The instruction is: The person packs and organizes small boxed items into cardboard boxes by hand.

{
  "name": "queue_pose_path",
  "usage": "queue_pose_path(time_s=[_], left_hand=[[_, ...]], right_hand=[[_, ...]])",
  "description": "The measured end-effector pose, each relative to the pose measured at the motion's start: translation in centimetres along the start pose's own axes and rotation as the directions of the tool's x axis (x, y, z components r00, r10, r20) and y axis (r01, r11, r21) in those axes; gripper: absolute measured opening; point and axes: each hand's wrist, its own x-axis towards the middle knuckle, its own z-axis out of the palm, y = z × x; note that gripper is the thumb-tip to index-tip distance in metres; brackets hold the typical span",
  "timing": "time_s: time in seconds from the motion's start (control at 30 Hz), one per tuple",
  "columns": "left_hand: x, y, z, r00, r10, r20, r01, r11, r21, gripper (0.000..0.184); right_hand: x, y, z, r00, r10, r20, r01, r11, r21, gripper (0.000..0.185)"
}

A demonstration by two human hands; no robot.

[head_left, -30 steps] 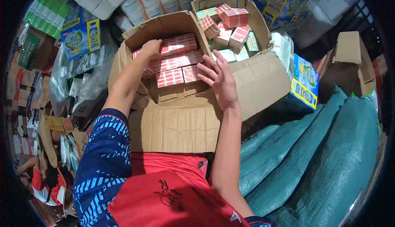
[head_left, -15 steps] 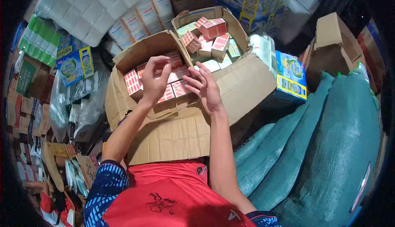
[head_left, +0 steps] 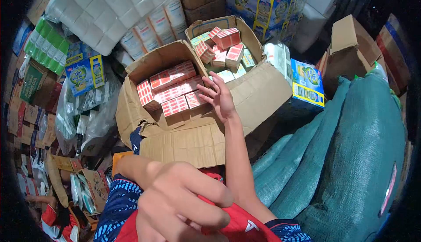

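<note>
left hand: your left hand has left the near carton; a second ago it was down on the packs, now it's up by your chest, close to the camera. fingers curled in, palm hidden, so can't tell if anything's in it.
right hand: your right hand hangs about where it was, fingers spread, nothing gripped, just beside the front packs; contact can't be told.
red-and-white packs: the red-and-white packs sit in rows inside the near carton; the ones your left hand covered half a second ago now show.
second carton: your second carton stands just behind and to the right, with loose red packs piled on top inside; no visible shift there.
work state: looks like a break in handling for your left hand, the rows out of its reach for now.
</note>
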Motion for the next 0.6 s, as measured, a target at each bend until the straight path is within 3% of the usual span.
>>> queue_pose_path(time_s=[0.13, 0.2, 0.33, 0.43, 0.53, 0.6], left_hand=[[0.0, 0.3, -1.3, 0.981, -0.138, 0.140, 0.156, 0.979, -0.131, 0.016], [-0.2, 0.2, -0.8, 0.990, -0.119, 0.073, 0.125, 0.989, -0.085, 0.017], [-0.1, -0.7, 1.5, 0.981, 0.111, -0.161, -0.101, 0.992, 0.074, 0.017], [0.2, -1.2, 0.4, 0.978, 0.197, -0.072, -0.194, 0.980, 0.043, 0.019], [0.5, -1.1, -1.3, 0.986, 0.129, 0.106, -0.117, 0.987, -0.110, 0.022], [0.2, -1.0, -1.1, 0.987, 0.098, 0.127, -0.081, 0.988, -0.131, 0.022]], right_hand=[[0.0, 0.2, -0.3, 1.000, -0.005, 0.007, 0.005, 1.000, 0.008, 0.066], [0.0, 0.2, -0.2, 1.000, -0.005, 0.005, 0.005, 1.000, 0.012, 0.066], [0.0, 0.2, -0.2, 1.000, -0.001, -0.004, 0.001, 1.000, 0.021, 0.066], [0.1, 0.2, -0.3, 1.000, 0.000, -0.005, 0.000, 0.999, 0.037, 0.066], [0.1, 0.1, -0.2, 1.000, 0.000, -0.001, 0.000, 0.999, 0.049, 0.067], [0.1, 0.1, -0.1, 1.000, 0.009, -0.026, -0.007, 0.997, 0.074, 0.059]])
